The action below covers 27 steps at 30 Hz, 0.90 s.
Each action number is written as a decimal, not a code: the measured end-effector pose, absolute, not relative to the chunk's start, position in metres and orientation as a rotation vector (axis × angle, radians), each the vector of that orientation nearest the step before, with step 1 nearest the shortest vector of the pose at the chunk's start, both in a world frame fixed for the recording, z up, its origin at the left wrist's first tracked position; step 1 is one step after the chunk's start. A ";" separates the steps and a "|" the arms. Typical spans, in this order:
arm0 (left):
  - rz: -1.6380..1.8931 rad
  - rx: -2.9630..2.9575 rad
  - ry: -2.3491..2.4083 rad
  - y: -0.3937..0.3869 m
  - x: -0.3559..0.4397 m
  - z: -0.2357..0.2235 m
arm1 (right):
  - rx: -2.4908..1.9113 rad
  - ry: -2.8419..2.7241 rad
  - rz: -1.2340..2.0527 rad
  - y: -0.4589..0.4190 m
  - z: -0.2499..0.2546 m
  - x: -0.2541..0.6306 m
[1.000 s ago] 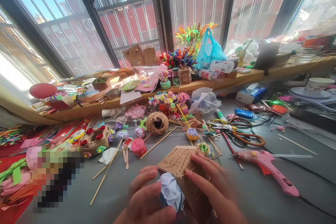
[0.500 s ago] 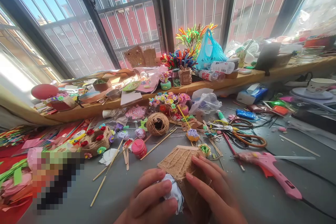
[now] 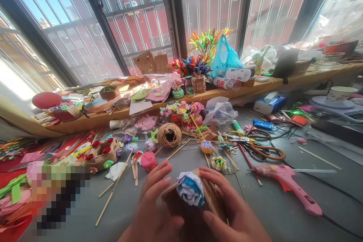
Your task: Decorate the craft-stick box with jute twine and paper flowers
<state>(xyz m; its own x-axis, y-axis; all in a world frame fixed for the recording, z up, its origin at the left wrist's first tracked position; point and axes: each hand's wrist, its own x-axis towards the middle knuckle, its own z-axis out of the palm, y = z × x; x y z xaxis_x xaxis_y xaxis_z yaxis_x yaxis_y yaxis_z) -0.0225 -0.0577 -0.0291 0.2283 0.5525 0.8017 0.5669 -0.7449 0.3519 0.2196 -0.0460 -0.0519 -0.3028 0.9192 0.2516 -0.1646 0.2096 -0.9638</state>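
Note:
My right hand [image 3: 229,204] holds a brown cardboard piece [image 3: 176,202] by its right side, fingers over the far edge and thumb in front. A crumpled white and blue paper flower [image 3: 190,189] sits on the face turned up toward me. Beside the left edge is my left hand [image 3: 155,200], its fingers stretched and apart, thumb in front of the cardboard; whether it touches is unclear. The twine-wrapped side seen earlier is mostly turned away. Just beyond stand a green and cream paper flower [image 3: 219,163] and a lilac and orange one [image 3: 207,146].
A pink glue gun [image 3: 300,189] lies at right, with scissors [image 3: 265,145] behind it. Farther back is a twine ball [image 3: 169,135]; left of it stand a pink tub [image 3: 149,161] and a twine box with flowers [image 3: 104,153]. Wooden sticks [image 3: 112,191] lie at left.
The cardboard piece has been turned, so its twine-wrapped side faces away and the paper flower shows on top. My left fingers have come off the paper flower and spread to the left.

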 end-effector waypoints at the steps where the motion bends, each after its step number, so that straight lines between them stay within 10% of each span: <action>1: -1.583 -2.510 -1.192 -0.056 -0.022 -0.024 | -0.755 -1.316 1.508 -0.044 -0.051 0.218; 27: -0.364 -2.695 -0.756 -0.026 0.019 0.059 | -0.710 -0.910 1.839 -0.039 -0.042 0.191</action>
<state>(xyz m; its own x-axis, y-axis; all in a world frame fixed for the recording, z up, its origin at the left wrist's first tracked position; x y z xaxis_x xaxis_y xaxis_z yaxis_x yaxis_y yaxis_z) 0.0192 -0.0258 0.0594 0.8277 0.4582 0.3240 0.5391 -0.8097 -0.2320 0.1913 -0.0389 -0.0421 -0.3976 0.9134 -0.0873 -0.4847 -0.2899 -0.8252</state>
